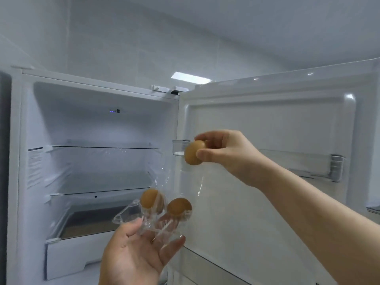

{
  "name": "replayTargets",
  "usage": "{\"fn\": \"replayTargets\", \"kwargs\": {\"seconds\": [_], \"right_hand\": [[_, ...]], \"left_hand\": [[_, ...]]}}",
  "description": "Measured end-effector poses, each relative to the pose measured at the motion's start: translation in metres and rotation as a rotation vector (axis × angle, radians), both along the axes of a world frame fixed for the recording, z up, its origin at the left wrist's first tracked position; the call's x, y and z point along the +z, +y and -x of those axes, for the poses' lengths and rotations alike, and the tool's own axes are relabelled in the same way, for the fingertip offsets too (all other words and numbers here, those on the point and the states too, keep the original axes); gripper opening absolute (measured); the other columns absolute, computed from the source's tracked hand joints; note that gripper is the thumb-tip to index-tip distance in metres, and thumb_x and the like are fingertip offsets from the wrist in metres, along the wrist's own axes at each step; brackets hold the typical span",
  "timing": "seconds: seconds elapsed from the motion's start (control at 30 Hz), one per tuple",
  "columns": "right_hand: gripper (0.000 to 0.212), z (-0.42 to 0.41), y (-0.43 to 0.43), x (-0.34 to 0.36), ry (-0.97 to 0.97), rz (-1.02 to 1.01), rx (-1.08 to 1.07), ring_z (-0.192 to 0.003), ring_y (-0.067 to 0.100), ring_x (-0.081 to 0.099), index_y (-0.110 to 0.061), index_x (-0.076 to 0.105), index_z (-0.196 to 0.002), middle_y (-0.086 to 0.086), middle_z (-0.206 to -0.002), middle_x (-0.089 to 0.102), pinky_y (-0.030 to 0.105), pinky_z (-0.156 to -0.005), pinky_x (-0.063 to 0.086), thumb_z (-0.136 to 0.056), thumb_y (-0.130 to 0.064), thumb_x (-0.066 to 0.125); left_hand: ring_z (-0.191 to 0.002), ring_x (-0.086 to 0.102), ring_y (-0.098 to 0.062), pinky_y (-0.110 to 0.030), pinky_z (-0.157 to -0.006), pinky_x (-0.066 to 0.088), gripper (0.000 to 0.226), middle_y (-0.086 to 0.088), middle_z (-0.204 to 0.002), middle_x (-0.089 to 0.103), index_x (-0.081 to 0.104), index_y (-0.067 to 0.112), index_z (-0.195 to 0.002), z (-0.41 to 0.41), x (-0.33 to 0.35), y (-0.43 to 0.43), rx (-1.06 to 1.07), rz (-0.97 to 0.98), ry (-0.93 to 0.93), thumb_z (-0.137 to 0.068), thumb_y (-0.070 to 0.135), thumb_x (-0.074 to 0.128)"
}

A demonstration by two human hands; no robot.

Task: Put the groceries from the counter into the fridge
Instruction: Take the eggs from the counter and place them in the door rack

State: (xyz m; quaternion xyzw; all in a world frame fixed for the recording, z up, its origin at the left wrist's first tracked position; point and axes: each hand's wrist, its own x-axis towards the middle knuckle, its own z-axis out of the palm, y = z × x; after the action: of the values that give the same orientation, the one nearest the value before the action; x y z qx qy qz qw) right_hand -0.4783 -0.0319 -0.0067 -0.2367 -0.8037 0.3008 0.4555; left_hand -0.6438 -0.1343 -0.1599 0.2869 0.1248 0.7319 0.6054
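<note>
Right hand [224,153] pinches one egg [193,153]; left hand [133,254] supports carton [128,215] with two eggs [151,200] [179,206].

The right hand [226,153] is extended forward, egg [192,153] pinched (fingertips only); the left hand [133,254] is held palm-up, fingers straight.

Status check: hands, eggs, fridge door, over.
Right hand pinches one brown egg beside clear door bin. Left hand carries clear plastic carton, two brown eggs inside. Nothing seen between egg and bin.
</note>
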Motion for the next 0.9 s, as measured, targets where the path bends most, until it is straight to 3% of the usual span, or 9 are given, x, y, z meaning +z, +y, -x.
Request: {"fn": "replayTargets", "kwargs": {"seconds": [0.13,0.23,0.3,0.33,0.4,0.53,0.63,0.73,0.9], "right_hand": [[0.025,0.014,0.035,0.050,0.049,-0.065,-0.146,-0.090,0.021,0.072,-0.024,0.069,-0.094,0.005,-0.097,0.072,0.035,-0.089,0.058,-0.079,-0.006,0.079],[0.026,0.028,0.064,0.074,-0.112,-0.147,-0.328,-0.089,0.021,0.071,-0.023,0.069,-0.101,0.002,-0.100,0.070,0.031,-0.085,0.059,-0.079,-0.012,0.079],[0.030,0.035,0.083,0.077,-0.270,-0.166,-0.400,-0.089,0.018,0.069,-0.021,0.070,-0.106,-0.002,-0.099,0.069,0.027,-0.079,0.057,-0.079,-0.014,0.078],[0.030,0.038,0.091,0.076,-0.353,-0.176,-0.430,-0.088,0.015,0.067,-0.020,0.070,-0.107,-0.006,-0.096,0.068,0.024,-0.076,0.054,-0.078,-0.014,0.077],[0.032,0.041,0.104,0.071,-0.491,-0.201,-0.475,-0.088,0.012,0.064,-0.020,0.070,-0.109,-0.013,-0.092,0.065,0.023,-0.076,0.049,-0.078,-0.013,0.076],[0.034,0.043,0.119,0.072,-0.655,-0.231,-0.508,-0.087,0.011,0.062,-0.021,0.069,-0.109,-0.008,-0.098,0.066,0.021,-0.074,0.047,-0.077,-0.012,0.074],[0.032,0.044,0.128,0.075,-0.716,-0.170,-0.474,-0.086,0.012,0.064,-0.021,0.069,-0.107,-0.003,-0.102,0.068,0.020,-0.070,0.050,-0.078,-0.009,0.074],[0.034,0.045,0.131,0.076,-0.747,-0.106,-0.436,-0.084,0.012,0.063,-0.016,0.069,-0.111,-0.001,-0.101,0.067,0.019,-0.071,0.054,-0.079,-0.008,0.076],[0.031,0.052,0.132,0.074,-0.793,-0.090,-0.403,-0.083,0.010,0.062,-0.017,0.071,-0.111,-0.001,-0.101,0.069,0.019,-0.073,0.052,-0.082,-0.009,0.073]], "left_hand": [[-0.122,0.055,-0.047,-0.062,-0.062,0.057,0.115,-0.028,-0.124,0.063,0.069,0.002,-0.117,0.030,0.005,0.019,-0.055,0.043,-0.053,-0.005,0.009,0.093],[-0.122,0.055,-0.046,-0.063,-0.070,0.054,0.120,-0.026,-0.122,0.064,0.064,0.008,-0.124,0.039,0.009,0.033,-0.038,0.064,-0.042,-0.008,0.012,0.094],[-0.118,0.059,-0.045,-0.060,-0.073,0.053,0.104,-0.025,-0.116,0.068,0.065,0.009,-0.122,0.036,0.015,0.037,-0.027,0.080,0.007,-0.022,0.021,0.094],[-0.117,0.059,-0.045,-0.059,-0.071,0.054,0.087,-0.025,-0.112,0.069,0.065,0.008,-0.121,0.035,0.018,0.037,-0.030,0.076,0.016,-0.039,0.026,0.088],[-0.116,0.059,-0.046,-0.056,-0.067,0.055,0.059,-0.027,-0.109,0.069,0.062,0.006,-0.123,0.033,0.022,0.041,-0.035,0.082,0.003,-0.067,0.024,0.061],[-0.113,0.059,-0.047,-0.055,-0.063,0.056,0.047,-0.030,-0.110,0.068,0.059,0.003,-0.125,0.036,0.025,0.046,-0.070,0.083,-0.032,-0.083,0.019,0.048],[-0.107,0.062,-0.046,-0.054,-0.062,0.056,0.051,-0.031,-0.111,0.067,0.059,0.002,-0.125,0.039,0.027,0.048,-0.069,0.087,-0.051,-0.079,0.020,0.049],[-0.096,0.064,-0.044,-0.057,-0.062,0.054,0.042,-0.031,-0.109,0.068,0.060,0.001,-0.123,0.040,0.030,0.049,-0.082,0.095,-0.064,-0.087,0.019,0.047],[-0.082,0.072,-0.041,-0.058,-0.064,0.054,0.055,-0.030,-0.106,0.069,0.060,0.001,-0.121,0.042,0.032,0.050,-0.102,0.073,-0.073,-0.070,0.021,0.053]]}}
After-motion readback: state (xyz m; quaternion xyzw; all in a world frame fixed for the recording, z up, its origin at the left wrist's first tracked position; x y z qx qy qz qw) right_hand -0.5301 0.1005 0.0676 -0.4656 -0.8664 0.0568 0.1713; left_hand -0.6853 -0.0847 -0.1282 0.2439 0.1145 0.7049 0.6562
